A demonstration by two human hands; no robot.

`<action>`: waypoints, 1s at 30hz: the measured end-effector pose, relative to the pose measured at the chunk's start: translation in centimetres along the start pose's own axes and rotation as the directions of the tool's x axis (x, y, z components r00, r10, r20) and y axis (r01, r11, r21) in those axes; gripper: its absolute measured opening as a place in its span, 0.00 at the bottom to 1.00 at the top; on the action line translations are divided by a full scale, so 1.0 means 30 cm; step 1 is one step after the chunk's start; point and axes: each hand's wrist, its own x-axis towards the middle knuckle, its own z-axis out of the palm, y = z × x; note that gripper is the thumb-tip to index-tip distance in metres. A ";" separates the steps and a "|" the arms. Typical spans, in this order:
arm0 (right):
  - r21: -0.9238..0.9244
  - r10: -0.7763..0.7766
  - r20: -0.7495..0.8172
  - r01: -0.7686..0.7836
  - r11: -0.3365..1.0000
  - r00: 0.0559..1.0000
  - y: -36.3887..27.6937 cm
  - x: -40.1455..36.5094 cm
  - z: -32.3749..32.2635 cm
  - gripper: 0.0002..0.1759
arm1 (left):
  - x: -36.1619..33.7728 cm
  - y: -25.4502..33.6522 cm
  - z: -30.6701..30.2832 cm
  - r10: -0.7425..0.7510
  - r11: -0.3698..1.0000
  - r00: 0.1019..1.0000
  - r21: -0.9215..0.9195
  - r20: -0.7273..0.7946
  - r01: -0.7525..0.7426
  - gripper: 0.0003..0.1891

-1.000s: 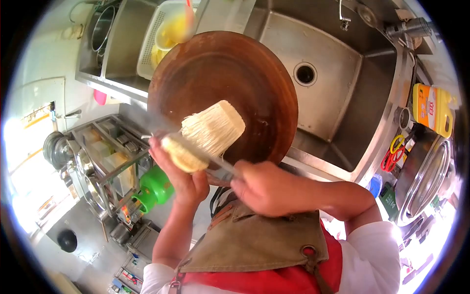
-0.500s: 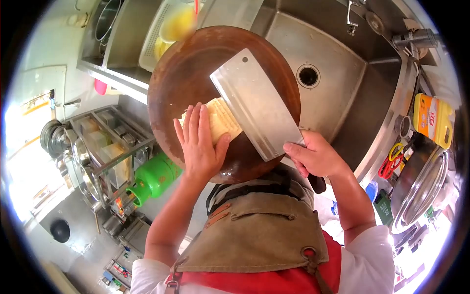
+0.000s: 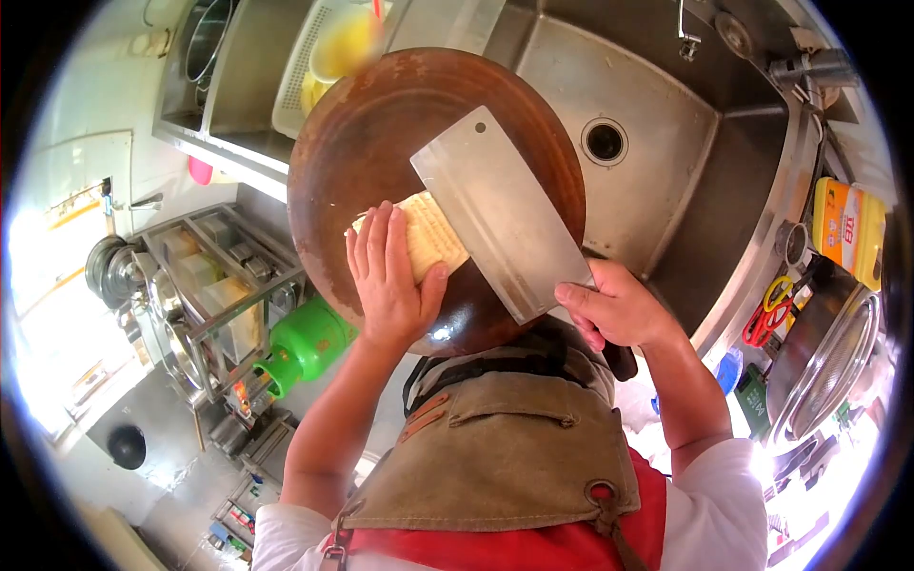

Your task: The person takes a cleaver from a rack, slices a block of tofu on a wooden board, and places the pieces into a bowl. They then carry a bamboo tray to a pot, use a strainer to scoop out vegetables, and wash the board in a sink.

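Note:
A cleaver point(image 3: 505, 214) with a broad, rectangular steel blade lies slanted across a round brown chopping block point(image 3: 381, 119). My right hand point(image 3: 614, 305) is closed round its dark handle, with the thumb on the heel of the blade. Under the blade's left side shows a pale yellow slab of food point(image 3: 433, 236) with a ridged surface; its exact kind I cannot make out. My left hand point(image 3: 388, 276) rests flat over the slab's left part, fingers stretched and thumb apart at its near edge. The blade hides any part of the slab beneath it.
A steel sink point(image 3: 647, 114) with a drain adjoins the block on the right. A white basket point(image 3: 290, 100) and a yellow-filled container point(image 3: 343, 52) stand behind left. Below left are a green gas cylinder point(image 3: 309, 343) and a rack point(image 3: 224, 295). Scissors point(image 3: 766, 319) lie far right.
The view has shifted slightly. Both hands, the cleaver and the slab keep nearly the same places on the block.

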 end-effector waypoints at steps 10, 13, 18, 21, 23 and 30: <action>-0.149 0.066 0.124 -0.048 0.988 0.990 -0.067 0.142 0.066 0.14 | -0.025 -0.004 0.019 -0.046 0.995 0.998 -0.088 0.037 0.049 0.38; -0.163 0.059 0.077 -0.046 0.986 0.995 -0.154 0.138 0.179 0.15 | -0.035 -0.027 0.006 -0.054 0.974 0.999 -0.218 0.008 0.054 0.39; -0.379 -0.217 0.162 0.264 0.887 0.963 -0.178 0.030 0.276 0.16 | -0.108 -0.064 -0.039 -0.025 0.978 0.956 -0.207 -0.293 -0.038 0.43; -0.362 -0.448 0.101 0.452 0.815 0.888 -0.053 0.104 0.242 0.15 | -0.066 -0.049 -0.110 0.079 0.997 0.985 -0.009 -0.152 -0.081 0.42; -0.212 -0.192 0.043 0.197 0.957 0.980 -0.082 0.128 0.188 0.14 | -0.031 -0.007 -0.072 -0.068 0.997 0.997 0.025 0.030 0.067 0.41; -0.060 0.030 -0.032 -0.032 0.998 0.999 -0.021 0.055 0.013 0.16 | -0.014 0.006 -0.005 -0.048 0.999 0.999 0.020 0.026 0.047 0.39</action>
